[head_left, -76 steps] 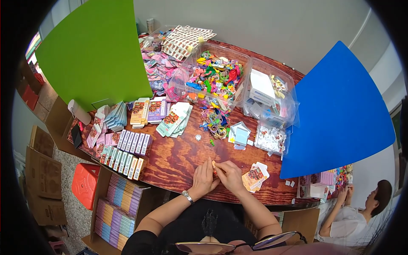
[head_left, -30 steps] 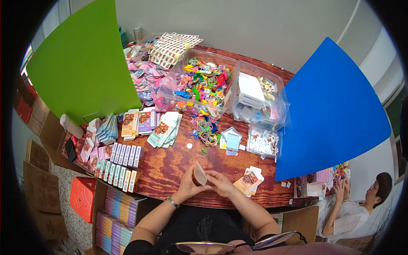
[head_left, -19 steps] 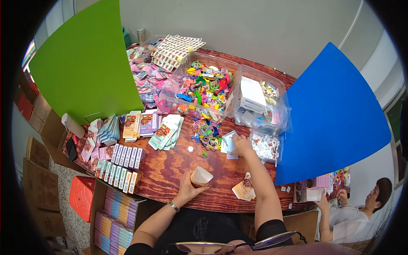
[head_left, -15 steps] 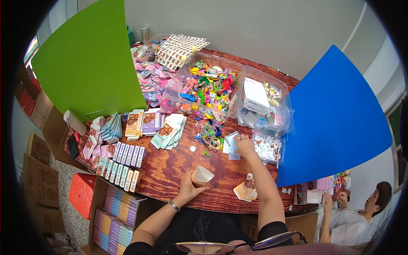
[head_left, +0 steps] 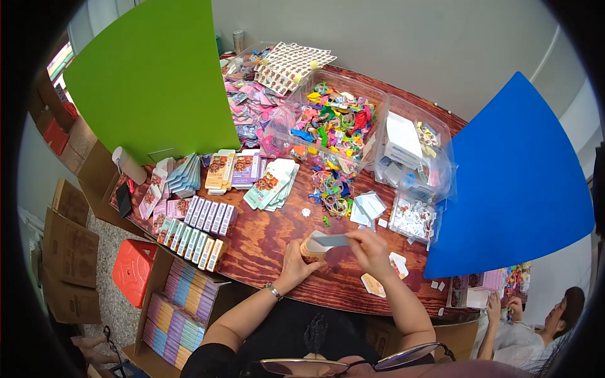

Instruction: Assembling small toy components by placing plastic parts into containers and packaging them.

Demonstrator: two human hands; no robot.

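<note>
The left hand is curling around a small tan packet, holding it upright just above the front edge of the tabletop, whose dark reddish wood is showing a bold grain. The right hand is pinching a thin, flat, pale grey-blue card between thumb and fingertips, and the card is lying level across the top of the packet, touching it. The packet is looking rounded and cardboard-coloured; its finer detail is too small to tell. Beside the right hand, flat printed cards are resting on the wood. Farther back, a clear plastic bin is brimming with bright, glossy bits in many colours, and a second clear bin is holding white boxes. Rows of slim pastel boxes are lining the left side, above an open carton on the floor.
</note>
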